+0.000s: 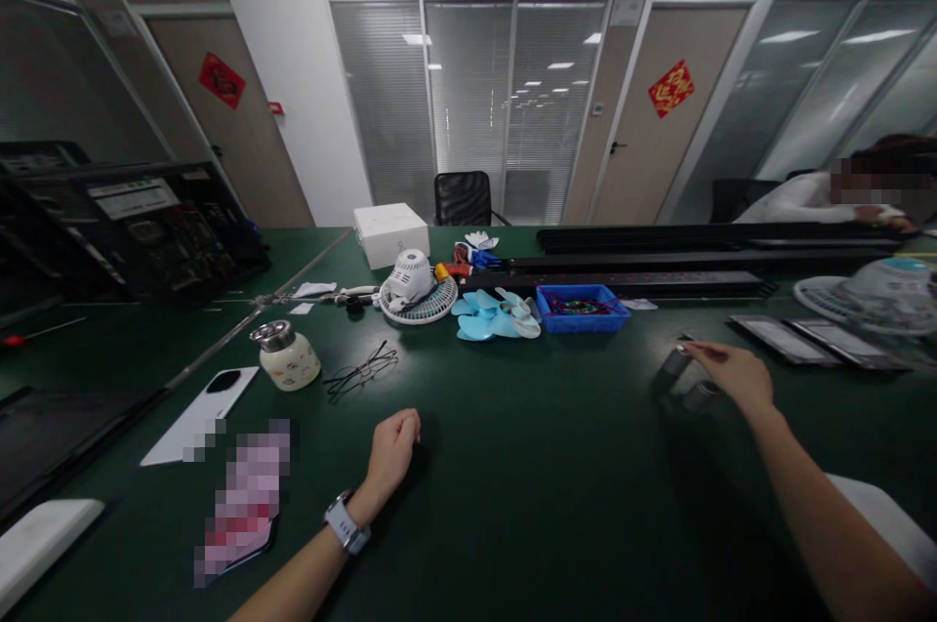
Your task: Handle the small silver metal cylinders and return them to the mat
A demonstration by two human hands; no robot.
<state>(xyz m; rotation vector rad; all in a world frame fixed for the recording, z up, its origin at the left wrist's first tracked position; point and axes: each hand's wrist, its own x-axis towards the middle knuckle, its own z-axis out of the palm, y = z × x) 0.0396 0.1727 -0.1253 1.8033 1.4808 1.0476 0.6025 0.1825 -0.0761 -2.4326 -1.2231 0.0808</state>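
— Dark flat part (677, 363), that is what my right hand (732, 375) is on, out to the right on the green bench (527, 505). My fingers reach over its far end and touch it; whether they actually pinch it I cannot tell, it is too dark and blurred.

— And your left hand?

— My left hand (393, 451) rests on the bench near the middle, curled into a loose fist, grasping nothing. A watch (346, 524) sits on that wrist.

— What lies near the left hand?

— Beyond it, a pair of black-framed glasses (362, 370), and just left of those a small cream jar with a metal lid (286, 355). Further left lies a white phone (201, 414), face down.

— And at the back?

— A white fan motor housing sits on its round fan grille (417, 302), with pale blue fan blades (494, 316) lying just right of it. Next to the blades is a blue tray (582, 308) with small things in it, too small to name. A white box (390, 233) stands behind the grille. Long black rails (659, 261) run across the far right of the bench.

— Anyone else there?

— Another person sits at the far right end, a white sleeve (797, 199) resting by the rails, well apart from my hands.
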